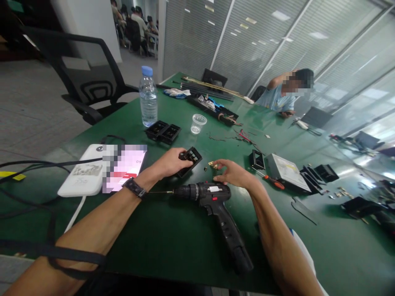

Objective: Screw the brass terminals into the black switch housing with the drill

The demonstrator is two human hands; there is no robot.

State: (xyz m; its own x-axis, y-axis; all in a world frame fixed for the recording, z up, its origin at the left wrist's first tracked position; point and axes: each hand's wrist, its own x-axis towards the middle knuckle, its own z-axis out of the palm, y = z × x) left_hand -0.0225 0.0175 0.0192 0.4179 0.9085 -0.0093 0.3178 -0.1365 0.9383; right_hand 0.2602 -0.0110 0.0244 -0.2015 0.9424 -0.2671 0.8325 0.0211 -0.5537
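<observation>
Left hand (173,161) grips tilted black box (193,154); right hand (232,173), palm-down, beside brass pieces (211,164).

Phone screen (135,166): digits look like "09", rest blurred. White device (88,174): printed markings unreadable.

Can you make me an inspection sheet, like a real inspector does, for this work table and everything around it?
Surface: green table, shiny, with many things on it.
Job's things: black box, held off to the left; small brass pieces; black drill, lying on the table.
Clutter: water bottle, upright, blue cap on; clear cup; lit screen; screwdriver, orange handle.
Hands: left hand holds the black box; right hand is beside the brass pieces, grip unclear.
Cables: black cable crosses a white device; white cable leads from it.
Surroundings: mesh chair; seated person across the table; glass wall with blinds.
</observation>
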